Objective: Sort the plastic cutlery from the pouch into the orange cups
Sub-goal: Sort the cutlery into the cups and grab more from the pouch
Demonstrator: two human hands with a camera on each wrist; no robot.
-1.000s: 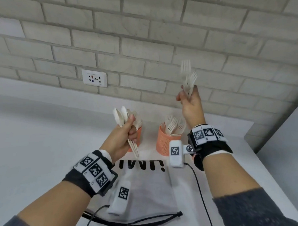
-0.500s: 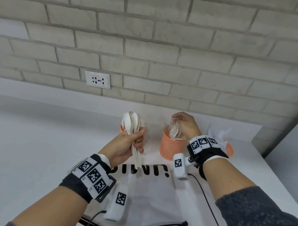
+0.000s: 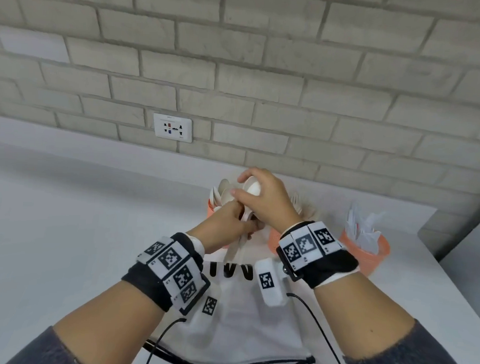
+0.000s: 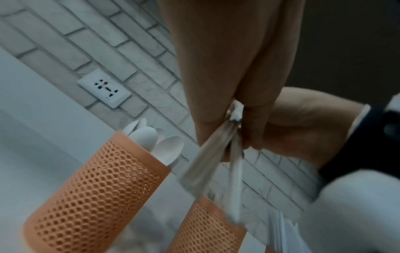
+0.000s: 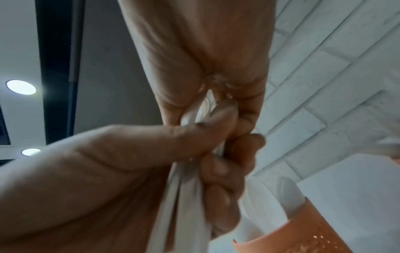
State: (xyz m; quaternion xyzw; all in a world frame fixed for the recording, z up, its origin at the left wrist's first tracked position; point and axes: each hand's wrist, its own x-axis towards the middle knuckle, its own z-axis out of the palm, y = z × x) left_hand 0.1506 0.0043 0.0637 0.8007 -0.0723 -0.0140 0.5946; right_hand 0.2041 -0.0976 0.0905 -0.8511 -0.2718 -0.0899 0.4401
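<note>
My left hand (image 3: 238,223) grips a bundle of white plastic spoons (image 3: 252,186) by their handles (image 4: 234,172), held upright in front of the cups. My right hand (image 3: 256,195) reaches over from the right and pinches the spoon bowls at the top; its fingers (image 5: 173,95) close on the white plastic. Behind the hands, the left orange mesh cup (image 4: 97,188) holds several spoons (image 4: 166,147). The middle orange cup (image 3: 275,237) holds forks and is mostly hidden by my right wrist. A right orange cup (image 3: 368,249) holds knives. The white pouch (image 3: 241,325) lies flat under my forearms.
A brick wall with a white socket plate (image 3: 173,127) runs behind the cups. The white counter (image 3: 80,230) stretches to the left, and its right edge (image 3: 449,279) is close to the knife cup. Black cables (image 3: 320,328) cross the pouch.
My right hand lowered its forks into the middle cup, let them go, then moved left onto the spoons in my left hand. The left hand shifted slightly right with its spoons.
</note>
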